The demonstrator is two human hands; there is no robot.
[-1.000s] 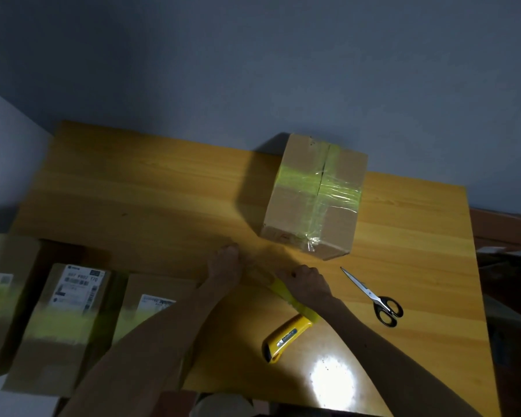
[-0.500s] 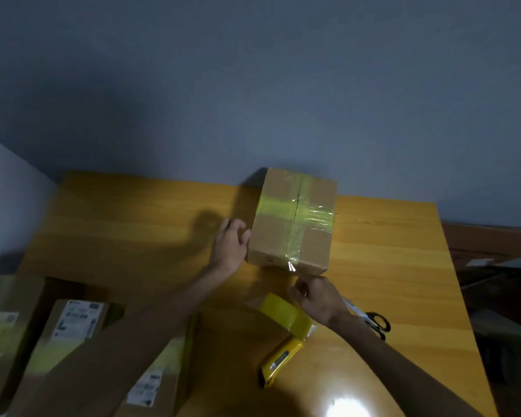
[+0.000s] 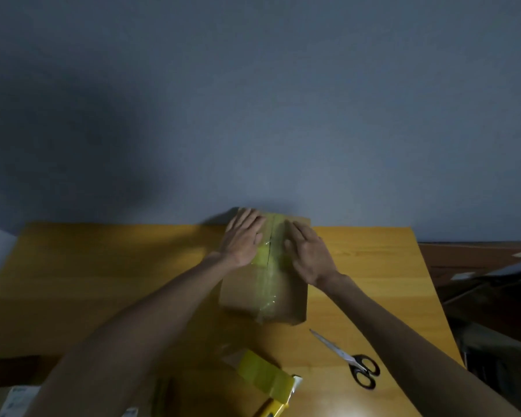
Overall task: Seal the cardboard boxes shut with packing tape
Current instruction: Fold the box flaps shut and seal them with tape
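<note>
A cardboard box (image 3: 241,296) crossed with yellow-green tape stands at the back middle of the wooden table (image 3: 103,281). My left hand (image 3: 242,237) lies flat on the left half of its top, fingers straight. My right hand (image 3: 309,251) lies flat on the right half. The taped centre seam shows between them. A roll of yellow tape (image 3: 262,373) rests on the table near the front edge, with no hand on it.
Scissors (image 3: 348,361) with black handles lie at the front right. A yellow utility knife (image 3: 272,409) peeks in at the bottom edge. A labelled cardboard box (image 3: 12,400) shows at the bottom left. Dark furniture (image 3: 478,266) stands beyond the table's right edge.
My right hand let go of the tape roll and moved up onto the box top. My left hand moved from the box's left side onto its top. The view tilted upward.
</note>
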